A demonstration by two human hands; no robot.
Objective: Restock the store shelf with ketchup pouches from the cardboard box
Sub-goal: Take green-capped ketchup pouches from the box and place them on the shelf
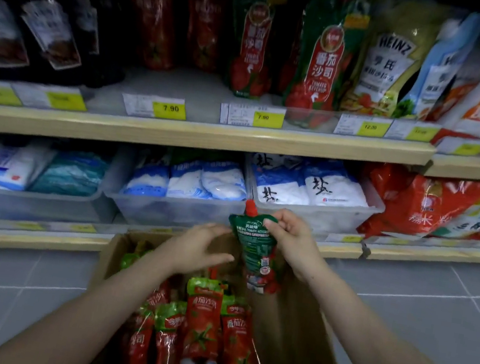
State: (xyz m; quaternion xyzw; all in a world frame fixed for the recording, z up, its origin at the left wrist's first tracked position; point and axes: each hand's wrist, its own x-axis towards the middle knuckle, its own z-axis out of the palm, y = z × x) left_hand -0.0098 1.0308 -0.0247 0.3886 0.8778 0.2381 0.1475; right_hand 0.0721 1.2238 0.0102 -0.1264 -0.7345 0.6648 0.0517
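Note:
A green and red ketchup pouch [259, 248] with a red cap hangs above the cardboard box [299, 334]. My right hand [289, 238] pinches its top corner. My left hand [199, 248] hovers just left of the pouch with relaxed, spread fingers and holds nothing. Several more ketchup pouches [201, 328] lie packed in the box on the floor. On the upper shelf [196, 133] stand ketchup pouches [320, 55] of the same kind, with a gap to their left above the 7.90 price tags [170, 108].
Dark sauce bottles [51, 29] stand at the upper left, Heinz dressing pouches [386, 60] at the upper right. Clear bins of salt bags [301, 185] fill the lower shelf. Red bags [413, 201] lie at the right. Grey floor tiles surround the box.

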